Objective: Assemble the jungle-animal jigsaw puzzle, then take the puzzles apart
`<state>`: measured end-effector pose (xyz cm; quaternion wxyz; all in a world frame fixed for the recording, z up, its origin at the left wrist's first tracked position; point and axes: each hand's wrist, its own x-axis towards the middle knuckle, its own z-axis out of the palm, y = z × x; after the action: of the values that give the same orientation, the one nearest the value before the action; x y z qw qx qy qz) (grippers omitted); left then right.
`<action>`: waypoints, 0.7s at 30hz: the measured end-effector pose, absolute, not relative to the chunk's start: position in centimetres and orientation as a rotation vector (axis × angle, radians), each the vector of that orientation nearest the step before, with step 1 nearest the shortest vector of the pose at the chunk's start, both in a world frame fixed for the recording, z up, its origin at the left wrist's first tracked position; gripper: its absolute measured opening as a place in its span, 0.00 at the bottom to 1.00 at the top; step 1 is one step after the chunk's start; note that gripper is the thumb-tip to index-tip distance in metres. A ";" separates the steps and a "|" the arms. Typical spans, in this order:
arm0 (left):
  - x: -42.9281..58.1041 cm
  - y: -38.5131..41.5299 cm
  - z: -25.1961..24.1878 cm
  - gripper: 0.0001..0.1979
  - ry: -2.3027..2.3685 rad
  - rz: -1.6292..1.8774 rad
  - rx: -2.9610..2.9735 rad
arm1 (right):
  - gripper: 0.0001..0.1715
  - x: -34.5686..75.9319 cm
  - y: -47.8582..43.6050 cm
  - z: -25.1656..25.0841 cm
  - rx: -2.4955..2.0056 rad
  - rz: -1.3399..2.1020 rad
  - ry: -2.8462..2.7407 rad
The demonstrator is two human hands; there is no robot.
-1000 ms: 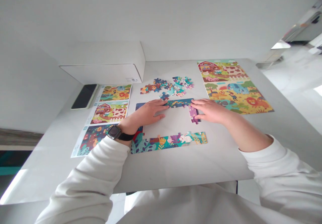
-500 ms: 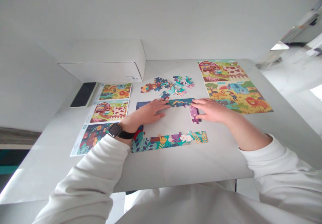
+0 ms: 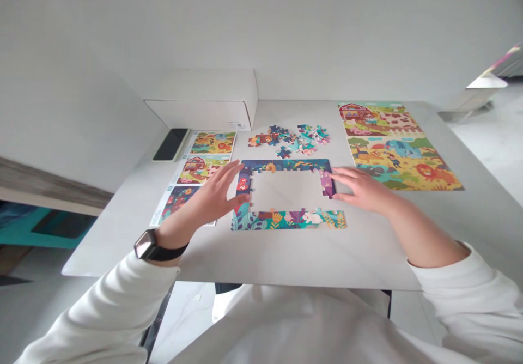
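A jigsaw border (image 3: 286, 220) of flat, glossy-looking printed pieces lies near the middle of the smooth, pale, faintly veined worktop (image 3: 286, 263), shaped as a rectangular frame with straight outer edges and knobbed inner ones; its right side stops short of the bottom row, whose right end juts out past it. The left hand (image 3: 212, 194) is spread, its thumb lying over the frame's left strip and its fingers reaching the upper left corner. The right hand (image 3: 365, 190) is spread too, fingertips and thumb at the outer edge of the purple pieces (image 3: 326, 181) on the right side. Beyond the frame sits a loose cluster of interlocking pieces (image 3: 286, 141), orange-brown and dark blue on one side, turquoise on the other. To the right lie a farm puzzle (image 3: 378, 120) and a savannah puzzle (image 3: 402, 162), flat and edge to edge, their pictures filled in. On the left is a printed paper sheet (image 3: 202, 170) with three scenes, partly covered by the left arm, beside a dark-screened, round-cornered phone (image 3: 169, 145) and a smooth white box (image 3: 200, 114). A rectangular smartwatch (image 3: 146, 244) with a black strap circles the left wrist. The box's front bears small dark print and a square code, and the sheet's margin has small bluish marks, all too small to read.
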<state>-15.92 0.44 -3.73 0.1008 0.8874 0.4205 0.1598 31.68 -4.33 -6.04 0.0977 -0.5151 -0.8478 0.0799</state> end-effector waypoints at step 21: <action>-15.8 2.3 -8.6 0.59 1.100 0.125 2.644 | 0.34 31.6 -4.0 -7.2 -1.519 0.234 -2.441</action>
<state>-15.76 2.26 -8.61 0.1372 0.9137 0.3800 0.0431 31.63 -4.04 -7.18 0.1280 -0.5222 -0.8393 0.0804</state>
